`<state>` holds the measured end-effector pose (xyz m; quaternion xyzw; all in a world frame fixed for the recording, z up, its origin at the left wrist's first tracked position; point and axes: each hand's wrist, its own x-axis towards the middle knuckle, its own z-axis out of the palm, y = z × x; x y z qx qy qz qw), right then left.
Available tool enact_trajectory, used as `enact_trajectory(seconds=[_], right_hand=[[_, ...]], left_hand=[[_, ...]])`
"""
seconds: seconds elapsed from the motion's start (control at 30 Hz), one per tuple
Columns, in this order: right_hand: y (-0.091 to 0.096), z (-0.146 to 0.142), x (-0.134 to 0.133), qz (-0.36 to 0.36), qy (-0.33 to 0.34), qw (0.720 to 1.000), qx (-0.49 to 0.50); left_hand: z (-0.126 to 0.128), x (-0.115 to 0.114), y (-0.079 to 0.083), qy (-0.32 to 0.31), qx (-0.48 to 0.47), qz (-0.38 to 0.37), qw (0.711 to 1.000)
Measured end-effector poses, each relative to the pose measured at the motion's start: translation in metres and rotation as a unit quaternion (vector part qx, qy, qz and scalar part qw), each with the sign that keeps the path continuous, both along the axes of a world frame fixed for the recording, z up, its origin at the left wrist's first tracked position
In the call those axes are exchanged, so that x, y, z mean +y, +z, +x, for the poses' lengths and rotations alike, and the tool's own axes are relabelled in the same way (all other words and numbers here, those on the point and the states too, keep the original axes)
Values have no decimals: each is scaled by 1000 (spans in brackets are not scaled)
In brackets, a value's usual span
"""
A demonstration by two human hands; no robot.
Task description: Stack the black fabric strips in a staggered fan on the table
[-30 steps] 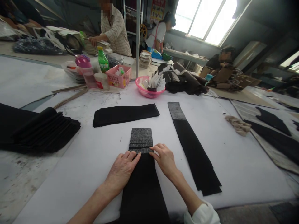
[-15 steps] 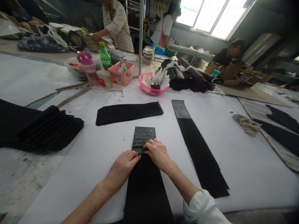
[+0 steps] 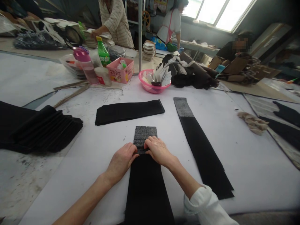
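Black fabric strips (image 3: pixel 146 184) lie stacked and fanned down the middle of the white table (image 3: pixel 246 162), running from its near edge away from me, each layer stepped back so grey bands show at the far end. My left hand (image 3: pixel 122 161) presses flat on the stack's left side, fingers curled toward the stepped edges. My right hand (image 3: pixel 159 151) rests on the right side, fingertips (image 3: pixel 148 144) on the top strip's end; it looks like a light pinch, though I cannot be sure from this angle. To do this well, I would keep the left palm weighting the pile while the right slides only one layer, holding each step even.

Beyond my hands a second stack (image 3: pixel 128 112) lies crosswise, and a long fanned row (image 3: pixel 201 150) runs toward the right edge. Folded black pieces (image 3: pixel 42 131) sit by the left edge. A pink basket (image 3: pixel 153 86) stands at the far edge.
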<state>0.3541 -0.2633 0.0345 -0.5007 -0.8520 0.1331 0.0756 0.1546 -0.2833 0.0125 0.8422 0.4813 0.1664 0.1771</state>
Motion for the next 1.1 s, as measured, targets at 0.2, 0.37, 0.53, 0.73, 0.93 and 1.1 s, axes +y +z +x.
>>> enact_trajectory(seconds=[0.2,0.37,0.53,0.73,0.93,1.1], right_hand=[[-2,2,-4,7,11,999,30],[-7,5,-8,19,27,999,39],[-16,8,-16,70,20,995,65],[-25,12,-23,111,31,991,66],[-25,13,-25,116,45,990,58],[-27,13,-27,114,49,991,59]], left_hand=[[0,5,0,-21,41,57,997],[1,3,1,-32,39,68,996],[2,-2,-3,-47,37,108,992],[4,-7,-9,-49,60,163,984],[0,-9,-11,-68,92,189,975],[-3,-9,-14,-94,108,207,968]])
